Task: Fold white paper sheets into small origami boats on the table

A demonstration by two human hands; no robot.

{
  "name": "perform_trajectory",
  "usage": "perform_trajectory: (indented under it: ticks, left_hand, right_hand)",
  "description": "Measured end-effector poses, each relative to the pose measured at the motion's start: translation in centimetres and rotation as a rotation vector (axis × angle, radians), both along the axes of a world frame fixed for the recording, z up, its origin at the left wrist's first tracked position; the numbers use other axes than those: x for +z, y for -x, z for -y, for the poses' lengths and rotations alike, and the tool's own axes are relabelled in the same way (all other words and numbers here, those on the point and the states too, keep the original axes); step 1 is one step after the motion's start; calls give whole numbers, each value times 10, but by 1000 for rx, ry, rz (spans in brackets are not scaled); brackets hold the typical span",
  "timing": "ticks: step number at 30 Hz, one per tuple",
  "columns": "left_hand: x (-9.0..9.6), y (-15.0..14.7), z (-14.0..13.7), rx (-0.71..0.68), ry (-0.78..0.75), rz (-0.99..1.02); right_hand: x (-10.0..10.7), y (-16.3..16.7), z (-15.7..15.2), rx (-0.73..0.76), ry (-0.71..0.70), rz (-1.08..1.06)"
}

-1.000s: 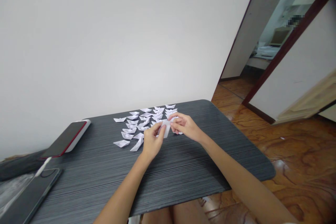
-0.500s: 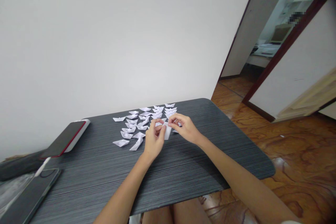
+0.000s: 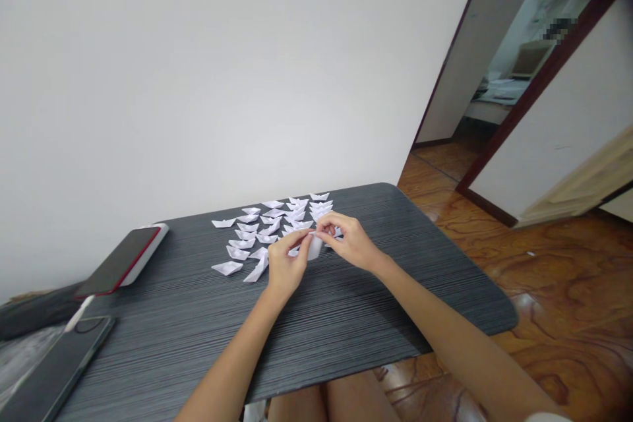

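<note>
A small piece of white paper (image 3: pixel 315 248) hangs between my two hands above the table. My left hand (image 3: pixel 287 262) pinches its upper left edge between thumb and fingers. At the upper right edge, my right hand (image 3: pixel 347 239) pinches it too, close to the left fingertips. Part of the paper is hidden by the fingers. Behind and to the left of my hands lie several folded white paper boats (image 3: pixel 268 228) in loose rows; a few are partly covered by my hands.
The dark, wood-grained table (image 3: pixel 395 336) meets a white wall (image 3: pixel 222 79) at its back. On the left are a dark device with a red edge (image 3: pixel 121 257), a white cable (image 3: pixel 79 314) and a phone (image 3: pixel 64 369). A doorway opens at the right over a brown floor (image 3: pixel 544 316).
My left hand has turned slightly and its fingers have closed in along the paper's top edge. The paper has tipped a little; my right hand stays nearly in place.
</note>
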State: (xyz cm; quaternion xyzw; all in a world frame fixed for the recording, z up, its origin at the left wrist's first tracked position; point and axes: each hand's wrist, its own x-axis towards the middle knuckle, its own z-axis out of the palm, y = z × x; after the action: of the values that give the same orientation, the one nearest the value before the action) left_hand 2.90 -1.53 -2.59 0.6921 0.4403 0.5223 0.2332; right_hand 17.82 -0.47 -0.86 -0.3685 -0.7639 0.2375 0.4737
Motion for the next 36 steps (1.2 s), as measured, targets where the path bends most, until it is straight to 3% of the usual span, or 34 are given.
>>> perform_trajectory:
  ticks: [11,19,27,31,36]
  left_hand:
    - [2,1,1,13,-13,-25]
    - [5,3,0,105,-15,5]
    - [4,5,2,86,-204,-169]
    - [3,5,3,102,-249,-191]
    - [1,4,2,151,-165,-115]
  right_hand:
    - [1,1,1,15,-5,2]
    - [1,-1,0,20,10,-35]
    - [2,-4,0,11,31,71]
    - [-4,-2,-4,33,168,-56]
    - [-13,5,-10,73,436,-368]
